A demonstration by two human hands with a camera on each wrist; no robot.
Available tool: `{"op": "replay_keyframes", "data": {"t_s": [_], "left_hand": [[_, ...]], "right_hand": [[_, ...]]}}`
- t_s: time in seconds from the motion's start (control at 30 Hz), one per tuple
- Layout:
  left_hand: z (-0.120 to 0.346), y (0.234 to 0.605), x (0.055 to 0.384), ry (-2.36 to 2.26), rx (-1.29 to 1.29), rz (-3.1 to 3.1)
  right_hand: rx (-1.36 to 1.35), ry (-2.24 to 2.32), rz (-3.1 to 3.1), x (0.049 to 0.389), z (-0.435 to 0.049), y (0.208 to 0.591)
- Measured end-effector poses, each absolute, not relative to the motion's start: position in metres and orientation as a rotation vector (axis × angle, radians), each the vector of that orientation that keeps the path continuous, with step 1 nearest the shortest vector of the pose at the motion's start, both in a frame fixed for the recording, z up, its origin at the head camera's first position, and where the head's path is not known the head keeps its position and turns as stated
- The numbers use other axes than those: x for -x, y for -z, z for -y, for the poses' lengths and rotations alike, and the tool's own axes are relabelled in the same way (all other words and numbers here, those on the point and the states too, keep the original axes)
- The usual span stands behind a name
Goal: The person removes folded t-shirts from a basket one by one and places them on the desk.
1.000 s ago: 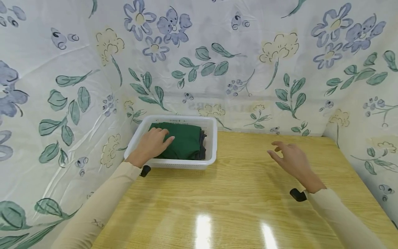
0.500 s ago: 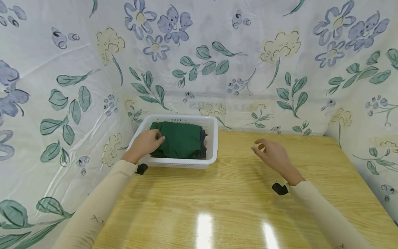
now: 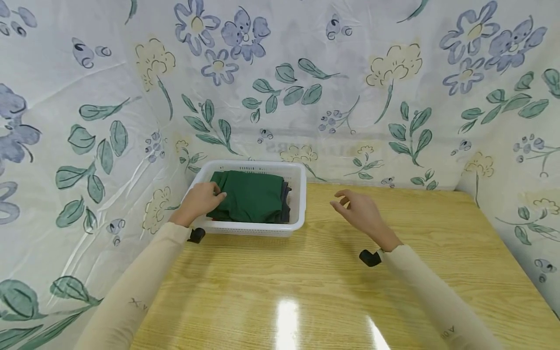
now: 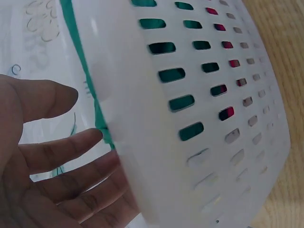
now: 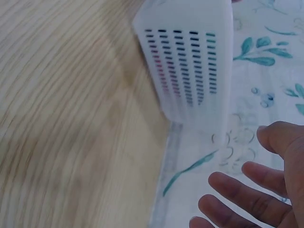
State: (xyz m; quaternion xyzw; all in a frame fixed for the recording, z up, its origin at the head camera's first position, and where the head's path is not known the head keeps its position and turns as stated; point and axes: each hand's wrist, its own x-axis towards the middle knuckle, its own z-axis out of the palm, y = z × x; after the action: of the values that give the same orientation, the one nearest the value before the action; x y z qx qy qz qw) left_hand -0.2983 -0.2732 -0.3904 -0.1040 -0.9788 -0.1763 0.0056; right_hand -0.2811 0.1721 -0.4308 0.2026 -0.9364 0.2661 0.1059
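Note:
A white plastic basket (image 3: 298,224) with slotted sides stands at the table's back left. In it lies a folded dark green cloth (image 3: 253,197), apparently a garment, with a darker cloth (image 3: 286,204) showing at its right side. My left hand (image 3: 199,200) is over the basket's left end. In the left wrist view, the thumb and fingers (image 4: 66,143) are spread apart beside the rim, fingertips close to the green cloth's edge; whether they touch is unclear. To the right of the basket, my right hand (image 3: 360,211) hovers above the table, fingers loosely bent, holding nothing.
The wood-grain table (image 3: 262,272) reaches back to a flower-printed sheet (image 3: 350,97) that hangs behind and along both sides. Something red (image 4: 234,63) shows through the basket's slots below the green cloth.
My left hand has drawn back leftward from over the green cloth to the basket's left end. My right hand has moved left, nearer the basket. The basket stays in place.

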Motion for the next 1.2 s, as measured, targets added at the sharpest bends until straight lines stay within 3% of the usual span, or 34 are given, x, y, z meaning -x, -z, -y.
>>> {"op": "replay_keyframes", "data": {"t_s": [1.2], "left_hand": [[0.290,0.395,0.319,0.956,0.108,3.266]], "right_hand": [[-0.749,-0.996,2.804,0.301,-0.040,0.402]]}}
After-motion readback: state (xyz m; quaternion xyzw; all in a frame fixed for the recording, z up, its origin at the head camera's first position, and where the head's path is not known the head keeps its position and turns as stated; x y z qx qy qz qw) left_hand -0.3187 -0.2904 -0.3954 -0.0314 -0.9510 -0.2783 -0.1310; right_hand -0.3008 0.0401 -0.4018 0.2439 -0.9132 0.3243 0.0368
